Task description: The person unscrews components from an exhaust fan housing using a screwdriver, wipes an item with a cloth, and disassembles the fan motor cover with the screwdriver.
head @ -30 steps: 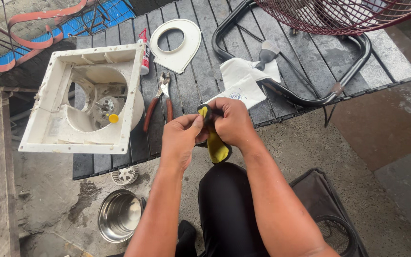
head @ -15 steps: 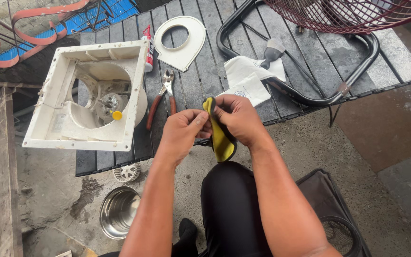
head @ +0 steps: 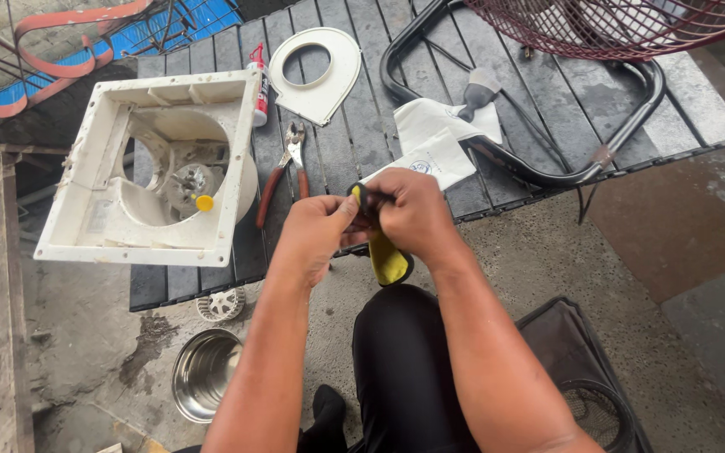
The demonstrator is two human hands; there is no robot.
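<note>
Both hands meet at the front edge of a dark slatted table. My left hand and my right hand together pinch a yellow-and-black tool handle, which hangs down between them with its yellow end lowest. What sits at the top of the handle is hidden by my fingers. Red-handled pliers lie on the table just beyond my left hand. A white square fan housing with a yellow knob in its middle stands to the left.
A white round-holed cover plate, a small red-capped tube, a white folded bag and a black tubular stand under a red wire fan guard lie on the table. A steel bowl sits on the concrete floor.
My hands have shifted slightly and turned the yellow-and-black handle between them. The view has moved a little; the things on the table stay put.
</note>
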